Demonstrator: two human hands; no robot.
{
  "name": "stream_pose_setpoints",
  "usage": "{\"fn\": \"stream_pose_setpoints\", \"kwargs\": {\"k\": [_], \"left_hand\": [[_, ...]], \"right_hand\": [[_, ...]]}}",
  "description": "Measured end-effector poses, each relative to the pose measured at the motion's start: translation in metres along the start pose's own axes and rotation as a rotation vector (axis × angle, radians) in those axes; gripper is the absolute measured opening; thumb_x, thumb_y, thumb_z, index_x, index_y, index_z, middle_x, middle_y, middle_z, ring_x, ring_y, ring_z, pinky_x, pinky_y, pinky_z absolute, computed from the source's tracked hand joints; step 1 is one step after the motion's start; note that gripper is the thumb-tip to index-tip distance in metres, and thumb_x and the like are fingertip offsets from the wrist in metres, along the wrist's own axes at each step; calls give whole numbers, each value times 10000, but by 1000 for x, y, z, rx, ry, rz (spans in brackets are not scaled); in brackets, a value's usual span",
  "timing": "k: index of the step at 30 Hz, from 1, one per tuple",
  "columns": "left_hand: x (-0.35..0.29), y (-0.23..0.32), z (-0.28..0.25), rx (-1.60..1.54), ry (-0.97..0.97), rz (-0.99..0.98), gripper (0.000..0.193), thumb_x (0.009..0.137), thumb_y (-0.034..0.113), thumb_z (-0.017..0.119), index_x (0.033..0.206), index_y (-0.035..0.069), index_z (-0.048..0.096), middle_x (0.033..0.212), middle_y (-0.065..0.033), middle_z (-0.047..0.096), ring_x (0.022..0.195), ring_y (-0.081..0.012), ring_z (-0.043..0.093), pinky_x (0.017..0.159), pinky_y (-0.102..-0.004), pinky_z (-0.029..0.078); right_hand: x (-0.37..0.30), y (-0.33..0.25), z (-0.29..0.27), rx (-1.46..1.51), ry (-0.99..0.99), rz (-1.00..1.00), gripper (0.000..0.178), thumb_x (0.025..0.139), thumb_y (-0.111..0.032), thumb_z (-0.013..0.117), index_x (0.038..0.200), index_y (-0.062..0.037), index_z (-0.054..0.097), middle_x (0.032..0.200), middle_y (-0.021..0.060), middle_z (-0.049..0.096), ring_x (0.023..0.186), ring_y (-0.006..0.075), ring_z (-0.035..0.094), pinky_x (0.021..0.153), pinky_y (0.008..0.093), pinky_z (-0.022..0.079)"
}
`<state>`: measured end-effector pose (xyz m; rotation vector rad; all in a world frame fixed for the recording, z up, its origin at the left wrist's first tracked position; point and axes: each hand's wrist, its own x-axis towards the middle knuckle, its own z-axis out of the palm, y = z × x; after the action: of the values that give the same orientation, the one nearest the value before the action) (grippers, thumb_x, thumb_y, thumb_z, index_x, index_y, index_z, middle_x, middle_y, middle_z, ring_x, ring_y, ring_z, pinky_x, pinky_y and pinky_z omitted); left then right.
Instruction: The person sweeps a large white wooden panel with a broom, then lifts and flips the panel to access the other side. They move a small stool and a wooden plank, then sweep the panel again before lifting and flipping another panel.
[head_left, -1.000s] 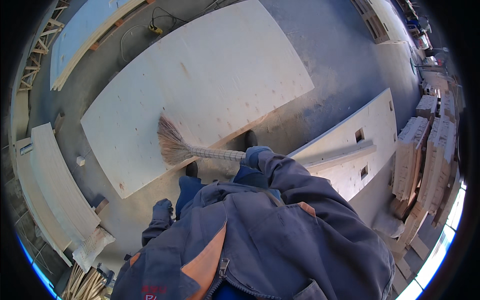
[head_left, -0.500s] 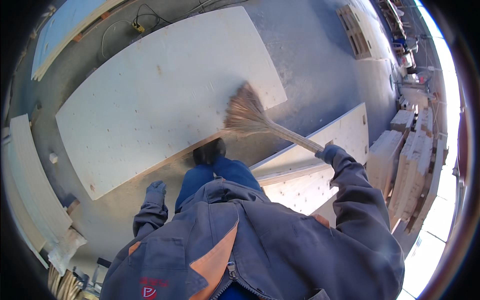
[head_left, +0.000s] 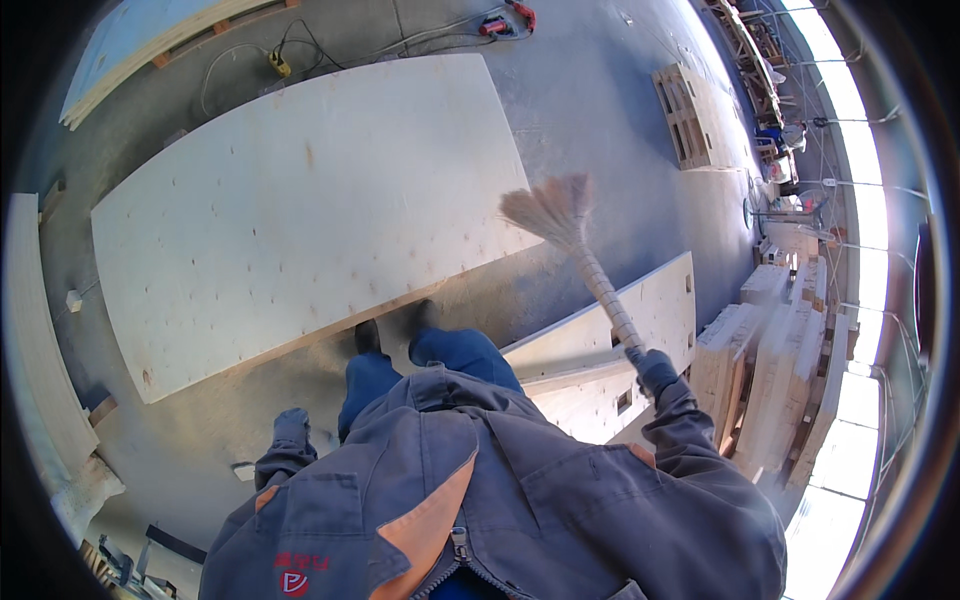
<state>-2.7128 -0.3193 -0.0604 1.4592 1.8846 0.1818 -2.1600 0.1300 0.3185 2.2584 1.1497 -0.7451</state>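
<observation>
Plywood (head_left: 300, 210) lies wide and pale on the concrete floor (head_left: 600, 90) at your left, with cables (head_left: 300, 50) trailing past its far edge. Your left hand (head_left: 291, 428) hangs gloved beside your thigh, holding nothing; whether its fingers are curled or slack you cannot tell from here. Your dark shoes (head_left: 395, 328) stand at the sheet's near edge. To the right, your gloved right hand (head_left: 655, 370) is clenched round the lower end of the broom (head_left: 575, 240), whose bound stick runs up and away to a fanned, straw-coloured head raised above the floor, just past the sheet's right corner. The broom looks light, stiff along the wrapped stick and springy at the bristles, so one hand low on the stick probably carries it well; a second hand higher up would likely steady the head. Narrower boards (head_left: 600, 350) lie under that arm, and stacked timber (head_left: 770, 340) and a pallet (head_left: 695, 115) stand farther right.
</observation>
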Motion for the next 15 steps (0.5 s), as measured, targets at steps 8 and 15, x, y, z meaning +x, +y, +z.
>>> {"fn": "stream_pose_setpoints", "kwargs": {"k": [8, 15], "left_hand": [[29, 92, -30, -966, 180, -696, 175, 834, 175, 556, 682, 88, 560, 609, -48, 531, 504, -160, 529, 472, -307, 430], [50, 237, -29, -1207, 457, -892, 127, 840, 179, 583, 781, 69, 609, 667, -47, 565, 538, -148, 533, 493, -297, 439]], "right_hand": [[88, -101, 81, -394, -153, -685, 650, 823, -610, 549, 915, 21, 676, 850, 261, 661, 817, 408, 648, 749, 454, 489], [151, -232, 120, -540, -385, -1011, 562, 833, -561, 566, 1031, -48, 681, 964, 202, 671, 936, 340, 645, 826, 420, 486]]}}
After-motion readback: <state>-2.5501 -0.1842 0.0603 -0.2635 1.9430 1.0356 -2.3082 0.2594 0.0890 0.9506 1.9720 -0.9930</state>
